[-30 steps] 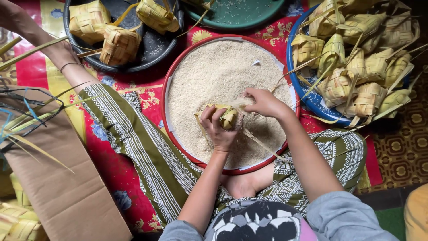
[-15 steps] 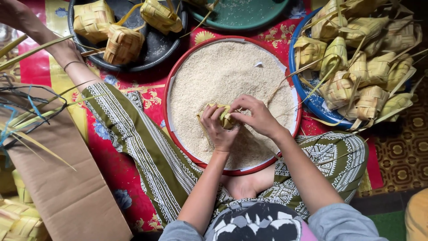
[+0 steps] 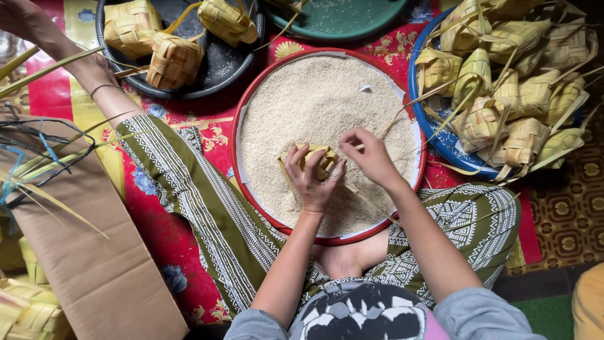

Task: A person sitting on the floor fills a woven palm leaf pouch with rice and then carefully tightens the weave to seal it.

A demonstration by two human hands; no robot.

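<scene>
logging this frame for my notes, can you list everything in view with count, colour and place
woven leaf pouch: one, yellow-green, held over the rice
rice: white heap filling the red tray
red tray: one, round, centre
black tray: one, top left, three woven pouches in it
blue tray: one, right, piled with many woven pouches
green tray: one, top centre, cut off
floral mat: red and yellow, underneath
cardboard: brown sheet, left
leaf strips: green, left edge
left hand: cupping the pouch
right hand: fingers pinching at the pouch top
</scene>
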